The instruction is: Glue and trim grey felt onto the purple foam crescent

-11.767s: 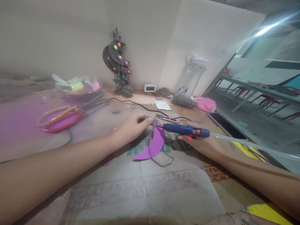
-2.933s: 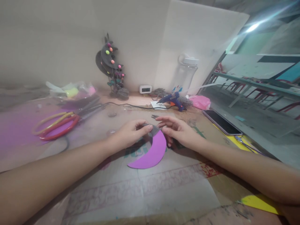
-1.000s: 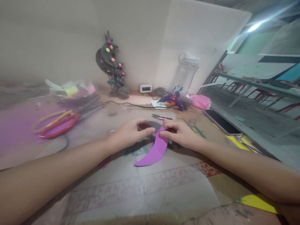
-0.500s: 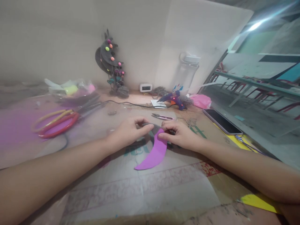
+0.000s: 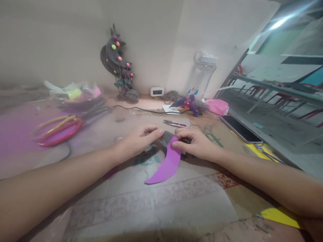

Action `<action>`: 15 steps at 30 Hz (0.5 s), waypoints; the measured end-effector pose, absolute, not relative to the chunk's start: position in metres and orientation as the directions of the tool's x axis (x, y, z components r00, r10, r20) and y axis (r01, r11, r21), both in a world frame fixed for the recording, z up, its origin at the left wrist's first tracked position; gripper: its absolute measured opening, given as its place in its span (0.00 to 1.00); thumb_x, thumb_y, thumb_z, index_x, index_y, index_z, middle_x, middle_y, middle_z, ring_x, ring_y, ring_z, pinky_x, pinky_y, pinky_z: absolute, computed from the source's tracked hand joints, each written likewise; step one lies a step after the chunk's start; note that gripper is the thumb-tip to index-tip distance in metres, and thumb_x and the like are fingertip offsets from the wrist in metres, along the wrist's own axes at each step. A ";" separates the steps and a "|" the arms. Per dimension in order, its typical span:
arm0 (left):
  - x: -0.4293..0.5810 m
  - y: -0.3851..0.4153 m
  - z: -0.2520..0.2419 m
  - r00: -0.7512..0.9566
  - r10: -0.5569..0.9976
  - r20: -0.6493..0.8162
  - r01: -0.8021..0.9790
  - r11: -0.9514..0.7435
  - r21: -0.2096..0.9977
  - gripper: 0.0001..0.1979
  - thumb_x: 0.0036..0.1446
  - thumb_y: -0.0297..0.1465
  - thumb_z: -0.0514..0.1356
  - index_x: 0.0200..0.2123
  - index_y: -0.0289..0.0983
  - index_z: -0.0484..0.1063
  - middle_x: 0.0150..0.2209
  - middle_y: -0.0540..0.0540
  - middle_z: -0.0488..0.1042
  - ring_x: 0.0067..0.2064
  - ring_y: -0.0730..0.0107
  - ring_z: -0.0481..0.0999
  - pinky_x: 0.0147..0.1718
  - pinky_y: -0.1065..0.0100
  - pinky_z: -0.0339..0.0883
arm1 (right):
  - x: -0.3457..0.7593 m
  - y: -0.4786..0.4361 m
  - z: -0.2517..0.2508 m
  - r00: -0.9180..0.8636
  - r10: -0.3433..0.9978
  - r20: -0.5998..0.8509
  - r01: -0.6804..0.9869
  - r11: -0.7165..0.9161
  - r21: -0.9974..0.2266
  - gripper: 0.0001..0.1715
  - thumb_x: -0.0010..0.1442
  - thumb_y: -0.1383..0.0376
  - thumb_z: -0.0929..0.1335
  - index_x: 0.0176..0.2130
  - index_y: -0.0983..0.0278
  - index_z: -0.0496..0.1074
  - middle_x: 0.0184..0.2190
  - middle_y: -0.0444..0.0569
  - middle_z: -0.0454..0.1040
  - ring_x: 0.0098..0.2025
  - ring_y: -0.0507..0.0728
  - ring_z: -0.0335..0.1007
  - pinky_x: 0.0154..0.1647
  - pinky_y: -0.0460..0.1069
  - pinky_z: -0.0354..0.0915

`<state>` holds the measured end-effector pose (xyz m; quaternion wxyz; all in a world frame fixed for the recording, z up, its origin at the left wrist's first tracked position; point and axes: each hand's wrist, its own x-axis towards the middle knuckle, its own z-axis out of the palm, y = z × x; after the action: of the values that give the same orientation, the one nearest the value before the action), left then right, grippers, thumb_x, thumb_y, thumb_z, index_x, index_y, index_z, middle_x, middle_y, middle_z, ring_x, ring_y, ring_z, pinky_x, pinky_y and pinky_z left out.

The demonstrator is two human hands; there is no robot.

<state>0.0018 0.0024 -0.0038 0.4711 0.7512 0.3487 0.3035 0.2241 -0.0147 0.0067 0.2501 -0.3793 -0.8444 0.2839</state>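
A purple crescent-shaped piece [image 5: 166, 164], likely foam or felt, has its upper end covered in grey yarn [image 5: 170, 136] and its bare tip pointing down to the left. My right hand [image 5: 193, 143] grips it near the covered end, thumb on the front face. My left hand [image 5: 143, 137] is closed in a pinch at the left edge of the grey part; the strand between its fingers is too fine to make out clearly. Just beyond both hands lie small pink-handled thread snips [image 5: 176, 124].
Behind are a purple glue gun [image 5: 185, 103] with a lit red light, a clock [image 5: 157, 91], a clear bottle [image 5: 203, 74] and a decorated grey crescent [image 5: 114, 55]. Large scissors [image 5: 59, 131] lie left; a phone [image 5: 241, 129] lies right. Cardboard [image 5: 176, 208] covers the table.
My left hand has shifted slightly away from the crescent, showing more of the grey yarn. The right hand keeps its grip, and the camera view has moved a little.
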 end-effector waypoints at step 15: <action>0.002 0.003 -0.006 0.585 0.809 0.061 0.298 -0.284 0.911 0.16 0.61 0.42 0.54 0.30 0.36 0.70 0.27 0.50 0.72 0.28 0.72 0.69 0.26 0.71 0.61 | 0.224 -0.014 0.005 -0.593 0.779 0.204 0.497 0.554 -0.668 0.17 0.61 0.59 0.67 0.24 0.65 0.66 0.22 0.39 0.59 0.27 0.49 0.57 0.30 0.46 0.55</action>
<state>0.0017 0.0032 -0.0061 0.4725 0.7545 0.3667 0.2700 0.2243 -0.0138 0.0051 0.2474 -0.3772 -0.8460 0.2844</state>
